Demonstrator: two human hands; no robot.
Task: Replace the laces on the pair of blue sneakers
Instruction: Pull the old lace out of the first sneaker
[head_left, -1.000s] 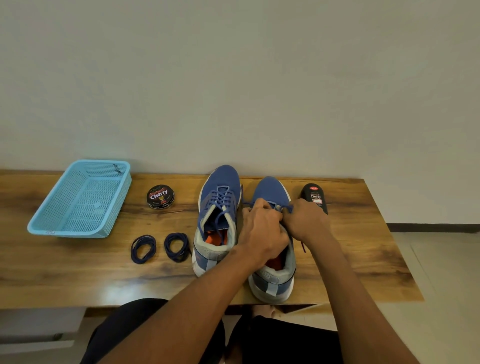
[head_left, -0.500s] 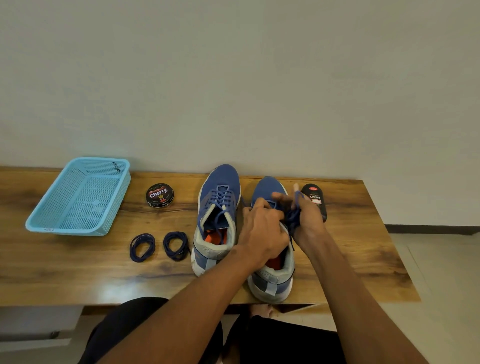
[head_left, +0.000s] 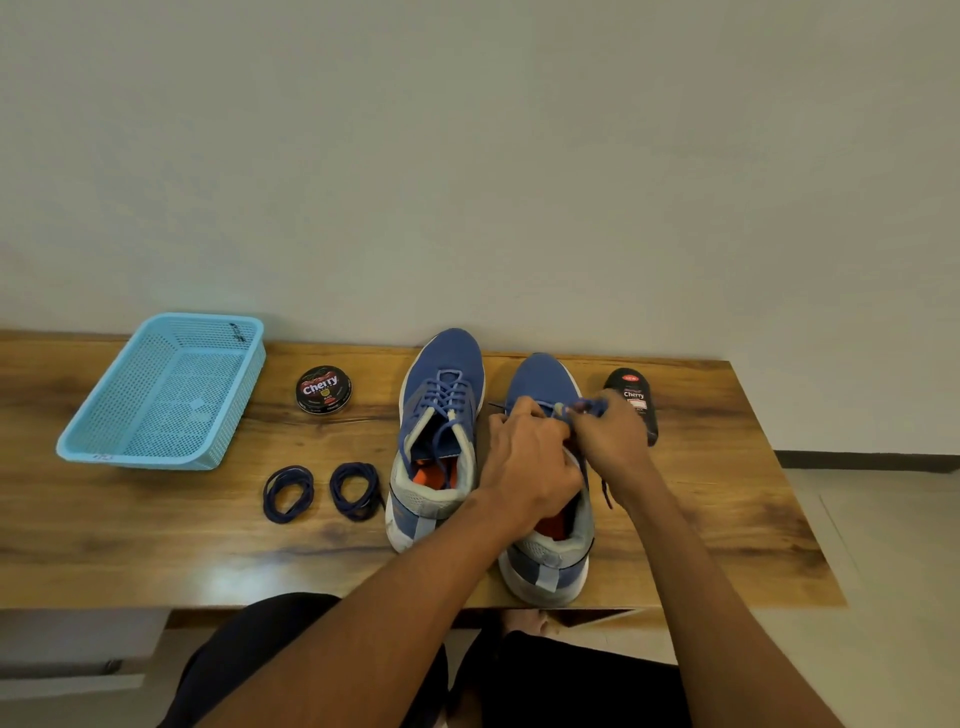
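Observation:
Two blue sneakers stand side by side on the wooden table (head_left: 156, 545), toes toward the wall. The left sneaker (head_left: 439, 436) is laced with a blue lace, its ends hanging into the opening. Over the right sneaker (head_left: 550, 551), my left hand (head_left: 530, 467) curls on the tongue and eyelet area. My right hand (head_left: 610, 439) pinches a bunch of that shoe's blue lace (head_left: 592, 406) pulled up near the toe; a lace end dangles by my wrist. Two coiled dark navy laces (head_left: 288, 493) (head_left: 356, 491) lie left of the shoes.
A light blue mesh basket (head_left: 166, 395) sits at the table's left. A round Cherry polish tin (head_left: 323, 389) stands between basket and shoes. A black Cherry polish bottle (head_left: 636, 402) lies just behind my right hand. The table's right edge is near the bottle.
My right hand has lifted the lace out from the right sneaker's eyelets and drawn it up and rightward near the toe. My left hand stays on the shoe.

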